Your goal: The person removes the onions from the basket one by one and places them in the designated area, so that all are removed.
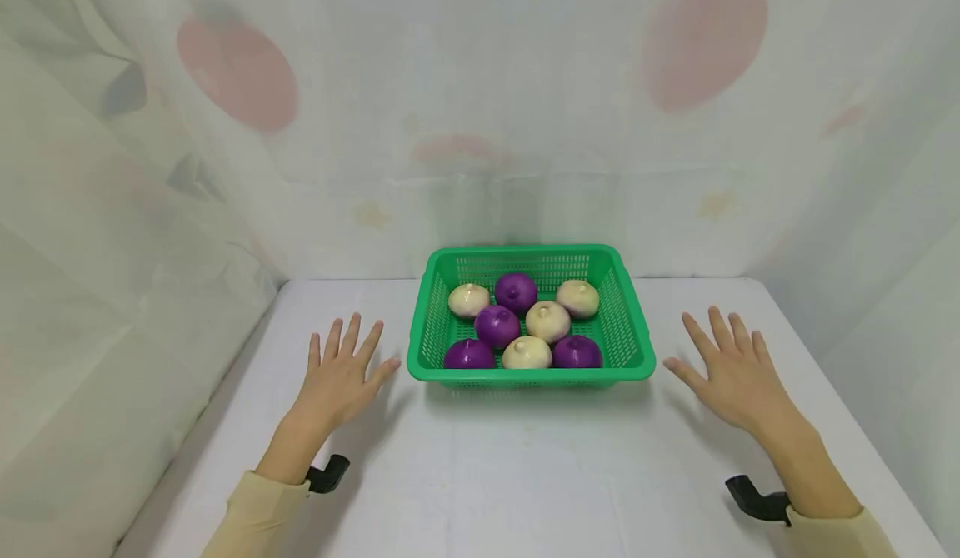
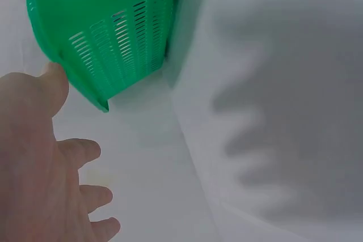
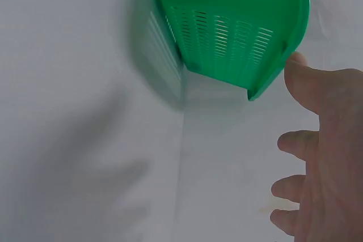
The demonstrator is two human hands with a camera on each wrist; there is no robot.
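A green plastic basket (image 1: 532, 377) with slotted walls stands on the white table, near its back edge. Inside it lie several round onion-like bulbs, some purple, such as the purple bulb (image 1: 497, 326), and some cream, such as the cream bulb (image 1: 547, 322). My left hand (image 1: 339, 385) hovers left of the basket, fingers straight and spread, holding nothing; its thumb points at the basket's side. On the other side my right hand (image 1: 738, 381) is spread the same way, with nothing in it. Both wrist views show the basket wall (image 2: 122, 38) just beyond the thumb.
The white-covered table (image 1: 525, 475) meets a pale curtain (image 1: 525, 125) with faded fruit prints at its back. More pale cloth (image 1: 97, 291) hangs along the left side. Each wrist wears a black strap mount (image 1: 327, 474). Shadows of both hands fall on the tabletop.
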